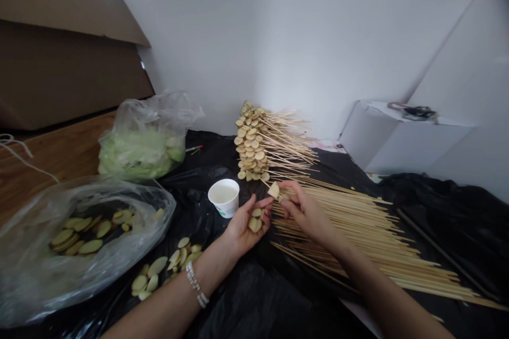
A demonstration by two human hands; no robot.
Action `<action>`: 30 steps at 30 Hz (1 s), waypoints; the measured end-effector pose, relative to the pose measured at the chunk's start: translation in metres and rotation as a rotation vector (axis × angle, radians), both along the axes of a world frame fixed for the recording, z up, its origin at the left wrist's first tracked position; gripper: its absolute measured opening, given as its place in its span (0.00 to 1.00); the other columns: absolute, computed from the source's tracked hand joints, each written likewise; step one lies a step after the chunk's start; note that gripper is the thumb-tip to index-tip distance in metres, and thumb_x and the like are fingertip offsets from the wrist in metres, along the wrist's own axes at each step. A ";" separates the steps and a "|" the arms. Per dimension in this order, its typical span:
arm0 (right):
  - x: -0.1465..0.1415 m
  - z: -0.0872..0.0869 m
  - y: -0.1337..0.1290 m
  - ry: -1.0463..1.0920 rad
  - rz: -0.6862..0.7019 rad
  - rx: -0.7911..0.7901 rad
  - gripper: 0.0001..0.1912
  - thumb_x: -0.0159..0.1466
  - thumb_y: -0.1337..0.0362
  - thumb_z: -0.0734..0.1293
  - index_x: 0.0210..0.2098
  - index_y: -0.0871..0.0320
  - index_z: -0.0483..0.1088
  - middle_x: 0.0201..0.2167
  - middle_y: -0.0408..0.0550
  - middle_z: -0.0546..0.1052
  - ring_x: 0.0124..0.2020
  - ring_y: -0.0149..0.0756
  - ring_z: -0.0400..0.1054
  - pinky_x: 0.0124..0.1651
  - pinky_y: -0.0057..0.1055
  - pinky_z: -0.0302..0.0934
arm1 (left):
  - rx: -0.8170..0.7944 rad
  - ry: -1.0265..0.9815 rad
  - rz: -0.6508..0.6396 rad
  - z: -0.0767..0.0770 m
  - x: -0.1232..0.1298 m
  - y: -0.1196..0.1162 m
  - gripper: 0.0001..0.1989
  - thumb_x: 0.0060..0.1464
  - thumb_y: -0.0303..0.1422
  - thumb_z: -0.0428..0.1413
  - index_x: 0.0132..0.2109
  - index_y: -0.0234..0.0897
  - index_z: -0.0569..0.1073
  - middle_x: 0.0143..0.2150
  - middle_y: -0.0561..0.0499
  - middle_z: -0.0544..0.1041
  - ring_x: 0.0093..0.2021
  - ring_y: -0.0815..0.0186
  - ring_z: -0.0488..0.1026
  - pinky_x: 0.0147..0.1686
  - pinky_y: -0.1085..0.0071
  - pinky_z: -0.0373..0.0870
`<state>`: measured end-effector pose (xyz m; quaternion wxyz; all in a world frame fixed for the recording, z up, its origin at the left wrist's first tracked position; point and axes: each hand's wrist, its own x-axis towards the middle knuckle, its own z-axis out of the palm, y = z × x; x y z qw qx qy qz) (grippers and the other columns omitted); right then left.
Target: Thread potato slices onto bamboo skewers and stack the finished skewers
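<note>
Right-hand fingers (289,187) pinch a potato slice (273,189) against a thin skewer (265,181) (barely visible); the open left hand (242,225) cups spare slices (255,224) just beside them, ready for threading.

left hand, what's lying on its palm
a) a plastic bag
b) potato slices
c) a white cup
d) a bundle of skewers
b, the potato slices lie on the open palm of the left hand.
</note>
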<state>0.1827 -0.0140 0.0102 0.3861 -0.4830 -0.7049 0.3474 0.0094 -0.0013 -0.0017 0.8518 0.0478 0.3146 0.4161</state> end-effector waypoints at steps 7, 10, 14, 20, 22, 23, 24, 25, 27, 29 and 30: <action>-0.003 -0.002 0.000 0.321 0.000 -0.068 0.13 0.62 0.64 0.62 0.41 0.52 0.51 0.29 0.39 0.73 0.28 0.31 0.69 0.33 0.28 0.63 | 0.004 -0.106 -0.014 0.008 -0.001 -0.004 0.27 0.62 0.41 0.44 0.60 0.21 0.61 0.43 0.34 0.74 0.42 0.59 0.76 0.41 0.67 0.74; -0.002 0.004 -0.002 0.277 0.023 0.020 0.05 0.62 0.66 0.60 0.36 0.53 0.56 0.27 0.39 0.72 0.30 0.31 0.69 0.34 0.28 0.62 | 0.021 -0.164 -0.035 0.009 -0.002 -0.005 0.30 0.62 0.43 0.44 0.62 0.23 0.58 0.49 0.31 0.73 0.48 0.54 0.73 0.46 0.62 0.72; -0.002 0.007 -0.003 0.052 0.101 0.151 0.08 0.61 0.71 0.60 0.29 0.57 0.68 0.29 0.44 0.75 0.33 0.32 0.69 0.39 0.30 0.62 | 0.071 -0.169 -0.084 0.005 -0.005 -0.004 0.30 0.61 0.45 0.44 0.60 0.24 0.60 0.44 0.35 0.76 0.44 0.55 0.75 0.47 0.59 0.69; -0.004 0.001 -0.004 -0.166 0.124 0.247 0.13 0.57 0.76 0.64 0.37 0.56 0.74 0.35 0.45 0.75 0.36 0.32 0.68 0.39 0.28 0.61 | 0.117 -0.191 -0.146 -0.002 -0.008 -0.003 0.29 0.59 0.50 0.45 0.53 0.27 0.66 0.38 0.39 0.77 0.37 0.58 0.75 0.45 0.60 0.67; -0.005 0.001 -0.005 -0.228 0.126 0.266 0.13 0.57 0.76 0.65 0.38 0.55 0.74 0.35 0.45 0.74 0.37 0.32 0.67 0.39 0.28 0.60 | 0.130 -0.218 -0.177 -0.003 -0.008 -0.004 0.29 0.58 0.50 0.44 0.52 0.27 0.67 0.37 0.40 0.76 0.36 0.58 0.75 0.44 0.61 0.67; -0.005 0.000 -0.005 -0.262 0.127 0.275 0.12 0.58 0.75 0.65 0.38 0.55 0.74 0.35 0.45 0.73 0.37 0.33 0.67 0.40 0.28 0.60 | 0.134 -0.228 -0.189 -0.003 -0.008 -0.004 0.30 0.58 0.51 0.44 0.52 0.27 0.67 0.36 0.41 0.76 0.36 0.58 0.75 0.43 0.61 0.67; -0.005 0.000 -0.005 -0.298 0.128 0.288 0.10 0.59 0.73 0.65 0.37 0.55 0.74 0.35 0.46 0.73 0.37 0.33 0.67 0.40 0.29 0.60 | 0.137 -0.237 -0.195 -0.003 -0.007 -0.004 0.30 0.58 0.51 0.44 0.52 0.27 0.68 0.36 0.41 0.76 0.36 0.58 0.75 0.44 0.61 0.67; -0.005 -0.001 -0.005 -0.331 0.128 0.304 0.09 0.61 0.71 0.64 0.37 0.55 0.74 0.34 0.46 0.72 0.37 0.33 0.66 0.40 0.29 0.60 | 0.136 -0.246 -0.197 -0.003 -0.007 -0.004 0.30 0.59 0.51 0.44 0.51 0.27 0.68 0.37 0.41 0.76 0.37 0.58 0.75 0.45 0.61 0.67; -0.004 -0.003 -0.004 -0.383 0.120 0.333 0.09 0.64 0.68 0.62 0.38 0.55 0.74 0.34 0.47 0.72 0.36 0.33 0.66 0.39 0.30 0.59 | 0.125 -0.258 -0.199 -0.002 -0.006 -0.005 0.29 0.59 0.50 0.44 0.51 0.26 0.68 0.37 0.41 0.77 0.38 0.59 0.75 0.48 0.61 0.65; -0.004 -0.006 -0.002 -0.401 0.101 0.344 0.11 0.66 0.66 0.59 0.40 0.55 0.74 0.35 0.48 0.71 0.36 0.34 0.65 0.39 0.30 0.59 | 0.111 -0.256 -0.206 -0.001 -0.004 -0.007 0.29 0.59 0.50 0.44 0.51 0.26 0.68 0.37 0.41 0.77 0.39 0.59 0.75 0.50 0.60 0.65; -0.003 -0.007 -0.001 -0.394 0.092 0.338 0.12 0.67 0.66 0.58 0.41 0.55 0.73 0.35 0.48 0.71 0.36 0.34 0.65 0.40 0.30 0.59 | 0.107 -0.250 -0.213 -0.001 -0.003 -0.007 0.29 0.59 0.50 0.44 0.50 0.26 0.68 0.37 0.40 0.77 0.40 0.59 0.75 0.51 0.59 0.65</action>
